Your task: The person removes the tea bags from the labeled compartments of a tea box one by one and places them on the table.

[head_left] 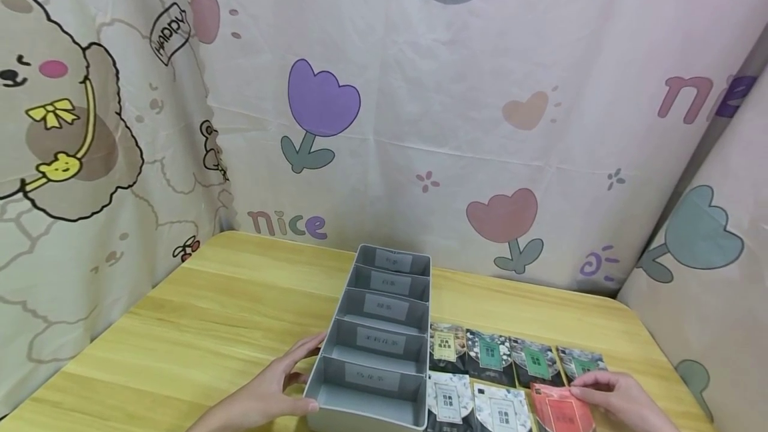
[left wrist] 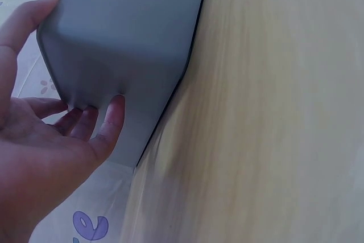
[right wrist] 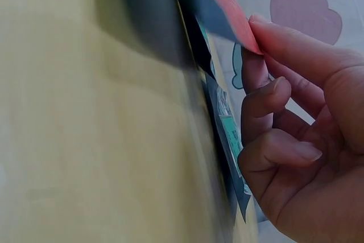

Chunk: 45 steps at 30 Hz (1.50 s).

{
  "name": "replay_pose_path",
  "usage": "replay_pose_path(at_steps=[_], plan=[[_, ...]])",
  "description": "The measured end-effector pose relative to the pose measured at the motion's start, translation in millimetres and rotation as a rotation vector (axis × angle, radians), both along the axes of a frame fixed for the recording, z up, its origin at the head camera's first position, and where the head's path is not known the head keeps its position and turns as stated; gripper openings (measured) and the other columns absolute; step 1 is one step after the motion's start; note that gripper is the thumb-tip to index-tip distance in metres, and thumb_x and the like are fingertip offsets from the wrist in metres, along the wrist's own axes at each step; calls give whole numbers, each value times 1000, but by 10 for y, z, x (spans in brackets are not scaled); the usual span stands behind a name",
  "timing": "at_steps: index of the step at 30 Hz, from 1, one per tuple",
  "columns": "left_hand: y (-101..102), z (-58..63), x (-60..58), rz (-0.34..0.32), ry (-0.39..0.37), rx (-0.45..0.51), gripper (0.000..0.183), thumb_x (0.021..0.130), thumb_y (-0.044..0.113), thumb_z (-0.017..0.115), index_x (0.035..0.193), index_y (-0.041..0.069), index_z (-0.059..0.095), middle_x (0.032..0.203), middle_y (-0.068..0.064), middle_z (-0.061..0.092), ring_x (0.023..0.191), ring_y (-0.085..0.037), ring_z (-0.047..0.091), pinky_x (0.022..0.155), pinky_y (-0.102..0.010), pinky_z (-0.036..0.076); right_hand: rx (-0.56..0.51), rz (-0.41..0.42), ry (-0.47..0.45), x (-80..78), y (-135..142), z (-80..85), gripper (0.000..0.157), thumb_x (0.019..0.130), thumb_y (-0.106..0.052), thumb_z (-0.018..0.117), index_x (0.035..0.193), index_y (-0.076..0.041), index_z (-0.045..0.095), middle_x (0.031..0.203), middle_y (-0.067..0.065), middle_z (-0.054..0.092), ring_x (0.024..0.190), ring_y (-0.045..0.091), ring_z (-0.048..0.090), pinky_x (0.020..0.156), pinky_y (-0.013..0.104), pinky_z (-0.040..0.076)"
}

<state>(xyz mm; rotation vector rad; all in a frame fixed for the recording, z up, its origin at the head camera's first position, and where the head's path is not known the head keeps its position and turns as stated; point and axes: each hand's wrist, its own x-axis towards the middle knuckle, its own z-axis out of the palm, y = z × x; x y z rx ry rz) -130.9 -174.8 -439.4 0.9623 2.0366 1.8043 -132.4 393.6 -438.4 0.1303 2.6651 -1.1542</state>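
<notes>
A long grey divided box (head_left: 354, 417) stands on the table, its compartments bearing paper labels. My left hand (head_left: 270, 389) holds its near left corner, with the thumb at the front rim. In the left wrist view, bent fingertips (left wrist: 116, 106) press against the box's side wall. Right of the box, my right hand (head_left: 624, 399) pinches a red tea packet (head_left: 561, 412) by its edge between thumb and fingers. The right wrist view has this red packet (right wrist: 227, 7) tilted up off the table. Its far end is blurred.
Beside the box lie packets with a yellow label (head_left: 445, 347), with green labels (head_left: 489, 354) and with white fronts (head_left: 503, 412), in two rows. Bare wooden tabletop (head_left: 240, 305) extends to the left. A printed curtain (head_left: 384, 119) hangs around the table's back and sides.
</notes>
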Motion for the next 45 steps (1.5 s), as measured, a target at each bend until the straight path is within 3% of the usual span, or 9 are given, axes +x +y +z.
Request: replay_pose_path(at_steps=[4,12,18,22,28,38,40,45], plan=[[0,8,5,-3,-11,3,77,90,3,65,152,-2,20,152,-7,27,125,-2,38,94,-27,44,-11,-16,-9,11,2,-29,38,85,-34,74,97,1,71,90,6,67,81,18,49,66,31,40],[-4,32,6,22,-21,-44,77,89,5,66,152,0,22,149,-30,19,122,0,38,93,-27,45,2,-8,-1,9,9,-53,32,85,-30,74,96,0,72,92,6,67,82,19,48,67,31,39],[5,30,1,7,-32,-19,77,89,3,66,151,-2,20,149,-33,16,123,-1,38,93,-27,45,50,-118,-19,-7,-16,-56,31,83,-26,76,101,-1,73,101,12,68,92,26,54,77,41,46],[10,36,4,6,-52,-10,77,90,5,65,151,-3,20,150,-31,16,122,1,38,94,-26,44,58,-157,-17,-17,-27,-49,41,80,-30,78,107,0,71,107,17,66,99,32,55,81,48,48],[2,35,7,6,-28,-14,77,90,5,65,151,-2,20,152,-12,25,124,-1,37,94,-26,44,42,-162,-21,-25,-49,-39,49,80,-32,78,112,3,68,103,15,67,96,28,58,81,47,49],[-8,1,10,2,-9,-13,77,90,2,64,152,-2,19,152,-2,28,124,-3,38,93,-27,44,23,-110,-17,-13,-155,11,50,83,-33,76,117,4,66,103,13,69,98,27,60,82,47,50],[-6,1,6,2,-17,-11,77,90,2,64,152,-1,19,153,-4,27,123,-4,39,93,-26,44,35,-96,-17,-13,-187,36,51,84,-36,75,116,2,67,107,15,67,100,29,58,83,48,49],[-2,16,10,27,-19,-30,78,89,3,65,153,2,21,152,-26,19,123,-4,40,93,-26,43,28,-99,-31,-27,-264,111,52,86,-40,71,118,0,67,114,17,64,99,28,54,79,43,50]])
